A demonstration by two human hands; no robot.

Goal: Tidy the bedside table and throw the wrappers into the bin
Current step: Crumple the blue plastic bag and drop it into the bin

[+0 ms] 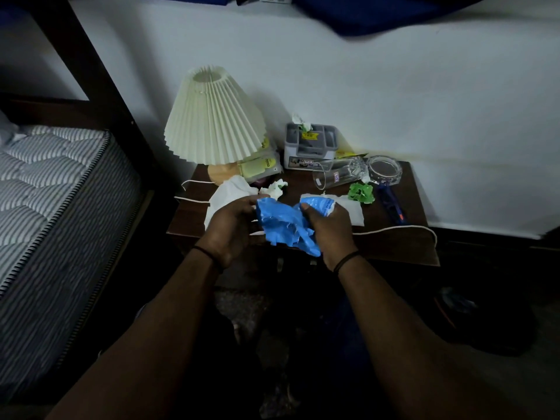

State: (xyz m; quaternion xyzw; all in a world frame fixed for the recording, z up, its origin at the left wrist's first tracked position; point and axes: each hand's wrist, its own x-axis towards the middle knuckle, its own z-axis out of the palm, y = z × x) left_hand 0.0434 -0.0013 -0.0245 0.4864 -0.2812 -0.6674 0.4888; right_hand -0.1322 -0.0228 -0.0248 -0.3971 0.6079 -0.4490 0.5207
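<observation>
A single wide-angle camera worn on the person's head looks forward and steeply down, with both forearms running up from the near edge of the frame to the left hand [231, 221] and right hand [328, 230] at centre. The dark bench [391, 244] sits close, just beyond the hands, its far edge against a pale wall [394, 95] that fills the upper half. A pleated lamp [212, 116] stands at the bench's far left. A striped mattress [54, 189] runs along the left side and dark floor [530, 374] shows near right. Straight lines bow toward the frame's edges.
</observation>
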